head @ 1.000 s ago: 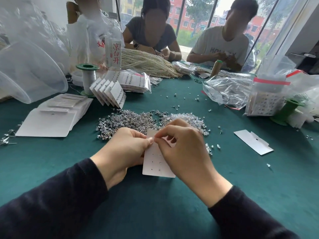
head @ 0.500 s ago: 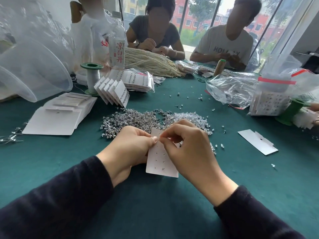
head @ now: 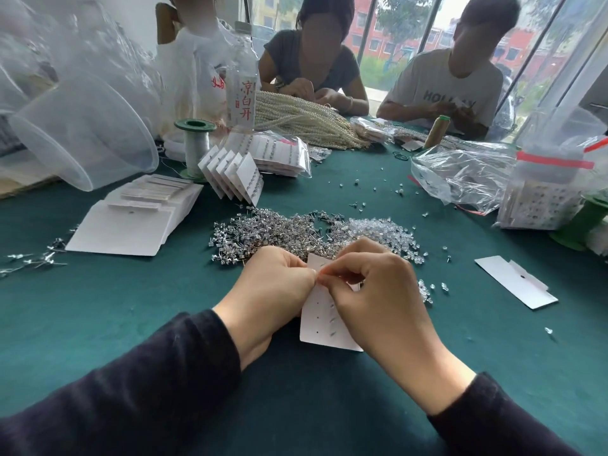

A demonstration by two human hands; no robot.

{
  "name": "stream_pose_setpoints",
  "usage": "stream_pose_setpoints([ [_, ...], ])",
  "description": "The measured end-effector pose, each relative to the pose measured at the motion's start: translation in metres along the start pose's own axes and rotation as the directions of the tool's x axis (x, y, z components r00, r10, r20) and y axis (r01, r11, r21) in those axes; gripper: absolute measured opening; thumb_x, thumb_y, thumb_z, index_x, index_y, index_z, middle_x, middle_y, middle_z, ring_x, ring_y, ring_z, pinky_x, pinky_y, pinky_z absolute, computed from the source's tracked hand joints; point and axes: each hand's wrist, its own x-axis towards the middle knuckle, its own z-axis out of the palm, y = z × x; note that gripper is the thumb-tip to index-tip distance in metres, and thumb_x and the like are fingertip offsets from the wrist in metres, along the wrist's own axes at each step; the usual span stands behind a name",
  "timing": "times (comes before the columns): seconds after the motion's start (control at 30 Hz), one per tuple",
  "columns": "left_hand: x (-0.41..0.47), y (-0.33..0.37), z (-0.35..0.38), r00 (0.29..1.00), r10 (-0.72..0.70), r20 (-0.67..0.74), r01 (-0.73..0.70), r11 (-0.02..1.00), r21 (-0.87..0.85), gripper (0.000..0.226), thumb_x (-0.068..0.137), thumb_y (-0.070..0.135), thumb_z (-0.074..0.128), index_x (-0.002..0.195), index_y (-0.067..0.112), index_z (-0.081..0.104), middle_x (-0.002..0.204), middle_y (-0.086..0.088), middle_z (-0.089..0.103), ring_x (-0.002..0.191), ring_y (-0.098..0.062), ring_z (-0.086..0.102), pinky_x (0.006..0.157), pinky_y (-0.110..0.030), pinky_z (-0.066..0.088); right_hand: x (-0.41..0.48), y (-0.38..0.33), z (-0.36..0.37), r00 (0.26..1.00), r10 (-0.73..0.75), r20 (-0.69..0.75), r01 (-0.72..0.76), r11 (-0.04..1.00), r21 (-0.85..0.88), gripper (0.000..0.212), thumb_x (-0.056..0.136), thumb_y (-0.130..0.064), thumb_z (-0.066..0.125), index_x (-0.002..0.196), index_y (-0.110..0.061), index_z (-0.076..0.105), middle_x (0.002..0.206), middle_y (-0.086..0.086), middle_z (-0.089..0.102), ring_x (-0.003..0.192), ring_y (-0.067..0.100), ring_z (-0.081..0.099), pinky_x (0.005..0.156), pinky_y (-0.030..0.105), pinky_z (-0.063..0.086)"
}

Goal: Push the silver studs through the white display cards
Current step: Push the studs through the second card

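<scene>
Left grip [head: 273, 286] has its fingers curled and holds the left edge of the white card [head: 324, 329], thumb on top. Right grip [head: 378, 291] is pinched, with thumb and forefinger closed on the card's upper part, tip to tip with the left thumb. Whether a stud sits between those fingertips is too small to tell. Both sleeves are dark.

The card is held tilted over the green bench [head: 131, 311], near the middle of its near edge. Its lower end shows between the wrists, with a column of short silver pins and a column of small holes beside it.

Just beyond the card, toward the middle of the bench, lies the heap of silver studs [head: 273, 232]. A heap of clear backs [head: 385, 230] touches its right side, and loose pieces are scattered past both.

A stack of blank cards [head: 131, 222] lies toward the left edge, and a single card [head: 516, 281] lies flat toward the right edge. A fanned row of filled cards [head: 233, 174] leans upright beyond the studs, beside a green spool [head: 195, 143]. Pearl strands [head: 306, 123] lie near the far edge, where two more people sit working
</scene>
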Motion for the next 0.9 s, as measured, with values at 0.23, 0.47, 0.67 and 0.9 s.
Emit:
stream_pose_setpoints([
  [0.23,0.0039,-0.0024,-0.0008,1.000,-0.002,0.013,0.001,0.999,0.036,0.021,0.074,0.009,0.053,0.073,-0.010,0.062,0.071,-0.014,0.050,0.068,-0.024,0.046,0.066,-0.042,0.043,-0.0041,-0.0002,-0.0013,0.999,-0.045,-0.015,0.043,0.996,-0.078,0.008,0.074,-0.011,0.069,0.073,-0.017,0.074,0.079,-0.007,0.061,0.064,0.003,0.054,0.065,0.017,0.043],
  [0.47,0.0075,-0.0073,0.0009,0.999,0.028,-0.034,-0.026,0.998,0.057,0.020,0.080,0.003,0.051,0.075,-0.013,0.061,0.072,-0.012,0.045,0.066,-0.024,0.039,0.063,-0.036,0.030,-0.0072,-0.0035,-0.0008,0.998,-0.042,-0.050,0.037,0.993,-0.109,0.006,0.074,-0.014,0.066,0.072,-0.015,0.071,0.079,-0.007,0.059,0.066,0.012,0.057,0.067,0.030,0.048],
  [0.67,0.0064,-0.0072,0.0008,0.998,0.041,-0.036,-0.039,0.997,0.064,0.030,0.070,0.012,0.052,0.076,-0.017,0.058,0.070,-0.013,0.050,0.066,-0.024,0.044,0.063,-0.037,0.036,-0.0072,-0.0039,0.0013,0.996,-0.088,-0.020,0.085,0.985,-0.147,0.009,0.076,-0.010,0.063,0.070,-0.010,0.069,0.077,-0.003,0.057,0.068,0.016,0.055,0.065,0.037,0.049],
  [0.9,0.0027,-0.0073,0.0031,0.988,0.129,-0.088,-0.113,0.980,0.167,0.020,0.078,0.005,0.053,0.066,-0.009,0.062,0.058,-0.010,0.049,0.055,-0.017,0.042,0.054,-0.030,0.034,-0.0076,-0.0054,0.0005,0.994,-0.106,-0.005,0.103,0.982,-0.159,0.010,0.075,-0.013,0.061,0.069,-0.013,0.069,0.075,-0.006,0.056,0.065,0.017,0.055,0.061,0.039,0.048],
])
